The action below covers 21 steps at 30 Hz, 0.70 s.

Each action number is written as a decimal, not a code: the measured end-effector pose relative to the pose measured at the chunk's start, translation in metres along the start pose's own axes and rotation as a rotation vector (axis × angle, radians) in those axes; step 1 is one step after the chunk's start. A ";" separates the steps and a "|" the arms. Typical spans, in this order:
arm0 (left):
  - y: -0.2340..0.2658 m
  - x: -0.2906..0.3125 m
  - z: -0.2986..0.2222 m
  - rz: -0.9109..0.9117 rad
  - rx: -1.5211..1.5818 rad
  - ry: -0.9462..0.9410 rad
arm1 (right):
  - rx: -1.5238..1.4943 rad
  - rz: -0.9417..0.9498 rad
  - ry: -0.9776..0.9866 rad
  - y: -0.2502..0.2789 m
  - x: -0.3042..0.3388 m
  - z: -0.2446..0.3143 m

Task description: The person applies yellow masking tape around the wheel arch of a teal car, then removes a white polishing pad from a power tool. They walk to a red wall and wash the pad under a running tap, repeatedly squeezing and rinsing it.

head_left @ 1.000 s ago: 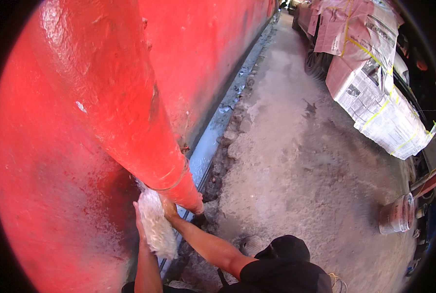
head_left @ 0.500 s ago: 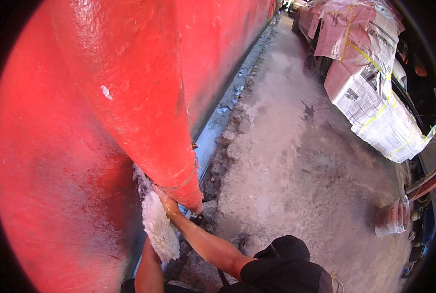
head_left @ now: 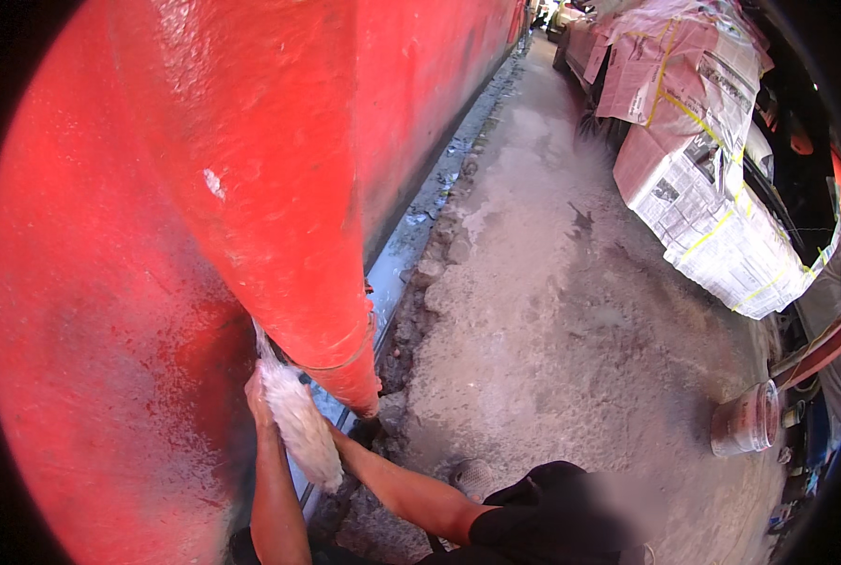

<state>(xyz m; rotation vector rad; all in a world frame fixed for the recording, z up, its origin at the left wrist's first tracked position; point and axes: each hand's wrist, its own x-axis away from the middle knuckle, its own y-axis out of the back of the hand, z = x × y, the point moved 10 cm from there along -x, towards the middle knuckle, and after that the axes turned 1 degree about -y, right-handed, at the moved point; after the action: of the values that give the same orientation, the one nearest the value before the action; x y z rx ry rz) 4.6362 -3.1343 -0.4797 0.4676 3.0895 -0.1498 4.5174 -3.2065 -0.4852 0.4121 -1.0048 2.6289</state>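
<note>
A long white fluffy thing point(head_left: 298, 424) hangs at a slant between my forearms, beside the lower end of a red rounded column point(head_left: 298, 235). Its kind I cannot make out; a thin pale strand runs up from its top toward the column's left side. My left hand point(head_left: 256, 391) is at its upper left edge and seems closed round it, with most fingers hidden. The right hand is out of sight behind the fluffy thing; my right forearm point(head_left: 397, 485) reaches in toward it, bare below a black sleeve.
The red wall point(head_left: 91, 330) fills the left, with dark sooty patches. A pale blue-grey ledge point(head_left: 397, 273) and rubble point(head_left: 430, 273) line its foot. On the rough floor to the right are a clear plastic bucket point(head_left: 745, 419) and a vehicle covered in taped newspaper point(head_left: 712, 217).
My left hand has come into sight at the fluffy thing's upper left. The right hand has gone from the column's foot to behind it. The fluffy thing has shifted slightly left and up.
</note>
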 end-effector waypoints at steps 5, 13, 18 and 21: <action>-0.019 0.018 -0.021 -0.022 0.160 -0.065 | 0.135 -0.006 0.086 0.004 -0.027 -0.005; -0.083 0.103 -0.085 -0.168 0.858 0.521 | 0.452 -0.168 0.317 0.026 -0.078 0.009; -0.089 0.097 -0.052 0.064 0.825 0.563 | 0.680 -0.266 0.447 0.035 -0.094 0.024; -0.079 0.091 -0.038 0.103 0.782 0.517 | 0.655 -0.211 0.441 0.030 -0.087 0.019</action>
<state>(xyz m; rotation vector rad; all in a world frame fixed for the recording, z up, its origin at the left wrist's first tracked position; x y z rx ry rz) 4.5263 -3.1792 -0.4372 0.7689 3.3478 -1.4756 4.5886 -3.2558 -0.5212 0.0499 0.0461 2.6174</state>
